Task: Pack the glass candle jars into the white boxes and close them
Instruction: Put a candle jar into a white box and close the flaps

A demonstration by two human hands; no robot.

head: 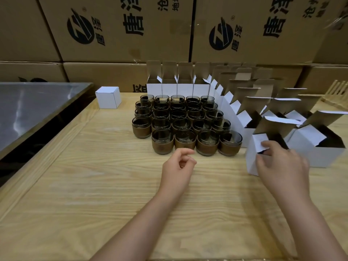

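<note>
Several dark glass candle jars (185, 121) with brown lower bands stand packed in rows at the middle of the wooden table (94, 185). Open white boxes (233, 110) line the back and right of the jars, lids up. My right hand (280, 162) grips the near side flap of the closest open white box (251, 161). My left hand (178, 166) hovers just in front of the nearest jar row, fingers loosely curled, holding nothing. One closed white box (108, 97) sits at the back left.
Large printed cardboard cartons (116, 29) form a wall behind the table. A dark glossy surface (33, 106) borders the table on the left. A wooden rack (337, 95) shows at the far right edge.
</note>
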